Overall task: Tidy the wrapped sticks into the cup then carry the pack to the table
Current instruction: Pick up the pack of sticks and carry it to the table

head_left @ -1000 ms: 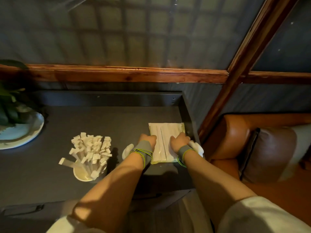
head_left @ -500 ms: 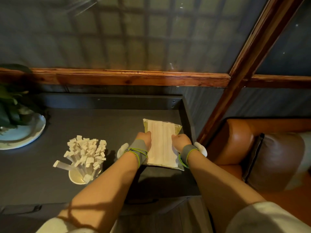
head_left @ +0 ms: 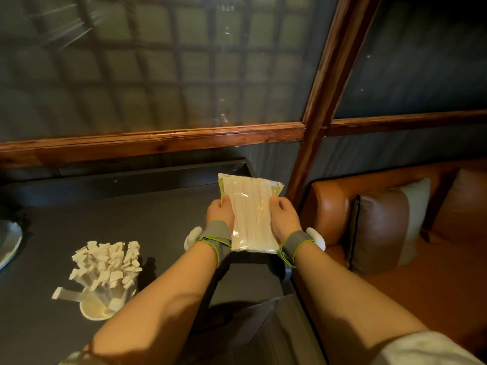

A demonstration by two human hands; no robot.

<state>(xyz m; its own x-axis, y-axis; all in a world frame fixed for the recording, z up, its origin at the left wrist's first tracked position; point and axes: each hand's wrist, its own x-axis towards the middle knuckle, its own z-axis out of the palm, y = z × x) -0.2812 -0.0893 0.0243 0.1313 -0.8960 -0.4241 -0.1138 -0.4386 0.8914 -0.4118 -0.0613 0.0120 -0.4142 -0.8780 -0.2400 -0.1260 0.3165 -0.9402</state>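
A clear plastic pack [head_left: 250,206] of pale wrapped sticks is held up off the dark counter [head_left: 131,225], tilted with its far end raised. My left hand [head_left: 220,212] grips its left edge and my right hand [head_left: 283,216] grips its right edge. Both wrists wear grey bands. At the lower left a pale cup [head_left: 96,308] stands on the counter, crammed with several wrapped sticks [head_left: 108,262] fanning upward. One stick leans out over the cup's left rim.
A white plate [head_left: 9,241] sits at the counter's left edge. A raised lip runs along the counter's back. A wooden rail and post [head_left: 324,106] frame the wall behind. An orange leather sofa [head_left: 326,209] with brown cushions [head_left: 379,230] lies to the right.
Both hands have lifted the pack off the counter and tilted its far end up. The view has shifted slightly right; the cup of sticks has not moved.
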